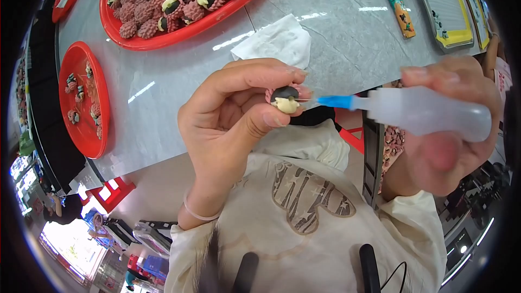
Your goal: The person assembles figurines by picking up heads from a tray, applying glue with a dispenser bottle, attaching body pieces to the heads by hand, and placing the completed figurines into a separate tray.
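head view: left hand [233,114] fingers pinch small piece [285,100], half hidden; right hand [450,130], blurred, grips glue bottle [423,111].

The left hand [230,122] holds a small figure [285,99] at its fingertips, and the nozzle of a squeeze bottle [418,111] in the right hand [450,130] touches it from the right. Behind them a tissue [274,43] lies on the table [336,27]. A large tray [184,30] of figures stands further behind, a smaller tray [84,100] at the left.

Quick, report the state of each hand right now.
Left hand: closed, pinching a small black-and-cream figurine piece.
Right hand: closed around a translucent squeeze bottle, its blue nozzle at the piece.
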`<action>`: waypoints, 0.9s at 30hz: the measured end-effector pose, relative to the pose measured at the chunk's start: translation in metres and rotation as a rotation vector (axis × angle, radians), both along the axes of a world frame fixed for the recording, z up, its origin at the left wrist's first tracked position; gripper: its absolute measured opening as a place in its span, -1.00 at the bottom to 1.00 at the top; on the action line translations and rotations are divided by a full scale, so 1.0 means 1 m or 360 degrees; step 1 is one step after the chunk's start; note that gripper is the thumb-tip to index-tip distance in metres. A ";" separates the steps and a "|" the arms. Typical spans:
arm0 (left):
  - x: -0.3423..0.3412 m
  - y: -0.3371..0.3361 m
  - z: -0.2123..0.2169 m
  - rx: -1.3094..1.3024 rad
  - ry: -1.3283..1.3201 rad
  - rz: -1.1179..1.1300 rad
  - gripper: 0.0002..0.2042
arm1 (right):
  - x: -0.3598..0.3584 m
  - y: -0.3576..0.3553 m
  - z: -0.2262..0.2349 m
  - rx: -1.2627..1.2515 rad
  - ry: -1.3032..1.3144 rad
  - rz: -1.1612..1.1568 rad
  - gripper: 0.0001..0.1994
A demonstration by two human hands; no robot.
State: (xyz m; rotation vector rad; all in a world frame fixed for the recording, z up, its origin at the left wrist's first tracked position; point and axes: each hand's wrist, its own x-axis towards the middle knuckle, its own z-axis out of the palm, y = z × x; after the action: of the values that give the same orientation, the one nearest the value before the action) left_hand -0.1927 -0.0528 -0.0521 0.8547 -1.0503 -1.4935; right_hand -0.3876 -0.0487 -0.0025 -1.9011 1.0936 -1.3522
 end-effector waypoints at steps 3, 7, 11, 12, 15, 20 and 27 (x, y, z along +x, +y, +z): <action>-0.004 0.001 0.003 0.0080 0.0019 0.0042 -0.64 | -0.004 -0.003 -0.008 0.0205 -0.0261 -0.0224 -0.61; -0.002 -0.001 -0.003 -0.0011 0.0295 -0.0111 -0.76 | 0.000 -0.019 -0.027 0.0306 -0.0359 -0.0213 -0.71; -0.007 0.002 -0.004 -0.0034 0.0150 -0.0015 -0.76 | -0.003 -0.033 -0.048 0.0135 0.0249 -0.0303 -0.67; -0.008 0.002 -0.004 -0.0025 0.0090 0.0006 -0.76 | -0.002 -0.033 -0.053 0.0188 0.0343 -0.0328 -0.68; -0.005 0.005 -0.002 0.0005 -0.0012 0.0030 -0.76 | -0.007 -0.035 -0.050 0.0300 0.0377 -0.0355 -0.71; -0.005 0.005 0.001 0.0014 -0.0026 0.0036 -0.77 | -0.098 -0.038 -0.016 0.0321 0.0726 -0.1025 -0.84; -0.011 0.004 0.000 0.0057 -0.0069 -0.0013 -0.75 | -0.123 -0.043 -0.023 0.0490 0.1192 -0.0986 -0.84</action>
State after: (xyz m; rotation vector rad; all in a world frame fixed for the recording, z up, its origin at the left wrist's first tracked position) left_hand -0.2037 -0.0488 -0.0517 0.9125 -1.0625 -1.5106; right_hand -0.5101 -0.0918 -0.0255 -1.9381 2.2505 -0.6339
